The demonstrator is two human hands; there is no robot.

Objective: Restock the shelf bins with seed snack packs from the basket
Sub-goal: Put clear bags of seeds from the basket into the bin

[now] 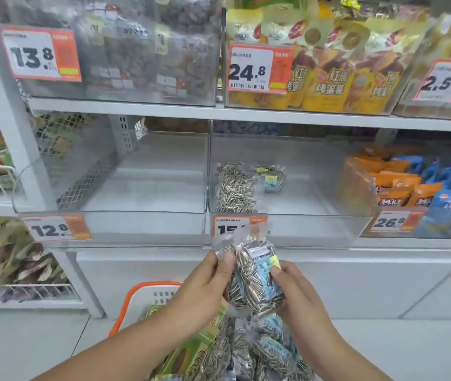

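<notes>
I hold one seed pack up in front of the middle shelf, both hands on it: my left hand pinches the clear top edge, my right hand grips the side with the blue label, thumb by a yellow sticker. The pack hangs above the basket, just below the front of the middle bin.

Two seed packs already lie inside that bin, at its left: one large and clear against the left wall, one smaller with a blue and yellow label behind it. The left bin beside it holds nothing I can make out. A third bin to the right carries orange and blue bags, too many and too overlapped to count.

Five price tags read clearly: 13.8, 24.8, 2.5, 12.8 and 26.8. The tag on the middle bin is half hidden by the pack in my hands; only "15" shows. One more tag is cut off at the right edge.

The basket, orange-rimmed, is mostly covered by my arms; more seed packs and green packs lie in it, their number unclear. The upper shelf's bins are blurred.
</notes>
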